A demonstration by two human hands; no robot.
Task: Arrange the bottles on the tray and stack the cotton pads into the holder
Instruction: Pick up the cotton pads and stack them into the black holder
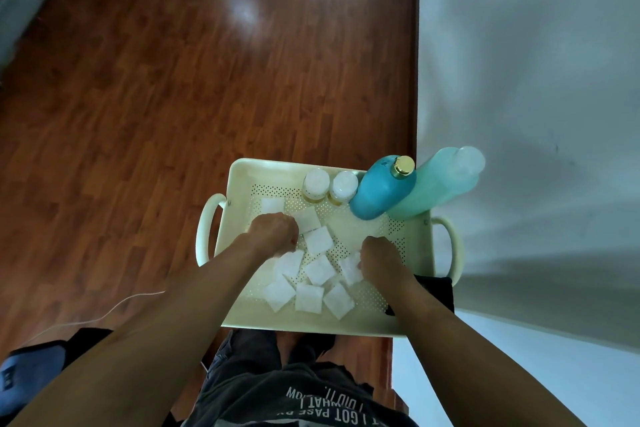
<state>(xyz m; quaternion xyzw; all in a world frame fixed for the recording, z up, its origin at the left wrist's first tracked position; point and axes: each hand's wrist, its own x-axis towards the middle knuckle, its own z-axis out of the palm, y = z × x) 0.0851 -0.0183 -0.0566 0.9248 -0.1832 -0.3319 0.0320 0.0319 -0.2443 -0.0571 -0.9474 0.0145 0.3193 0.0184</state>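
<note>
Tray (242, 184): cream, perforated, two handles, on wood floor (138, 97).
Bottles: two small jars (316, 185), blue bottle (382, 192), green bottle (440, 180), lined along far rim; we judge this step done.
Pads (318, 241): loose white squares scattered over tray floor.
Holder: we cannot pick it out.
Left hand (273, 234): fingers curled down among pads; hold unclear.
Right hand (381, 258): fingers curled, pinching a pad's edge (350, 270).
Step in hand: we gather pads.
Next: square edges into stack, find holder.
</note>
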